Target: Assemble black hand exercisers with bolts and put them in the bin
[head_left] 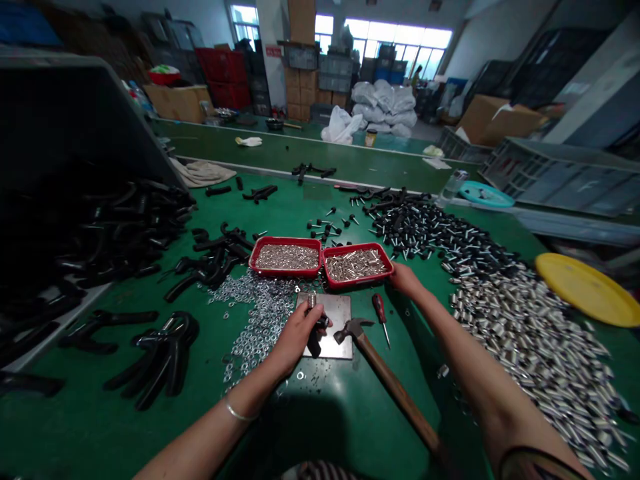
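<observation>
My left hand [300, 327] is closed around a black plastic part with a coiled metal spring [313, 300], held over a flat metal plate [343, 310]. My right hand [406, 280] is at the right end of the right red tray [360, 283], close against its rim; its fingertips are hard to make out. Small metal pins [357, 265] fill that tray. Beside it, the left red tray [285, 272] holds tiny metal pieces. A claw hammer [390, 380] lies with its head at the plate, and a screwdriver [380, 317] lies to its right.
Loose washers [257, 327] spread left of the plate. Silvery cylinders [530, 347] and black-headed screws [415, 223] are heaped on the right. Black handle parts [165, 360] lie left, near a large dark bin [90, 87]. A yellow lid [590, 287] sits far right.
</observation>
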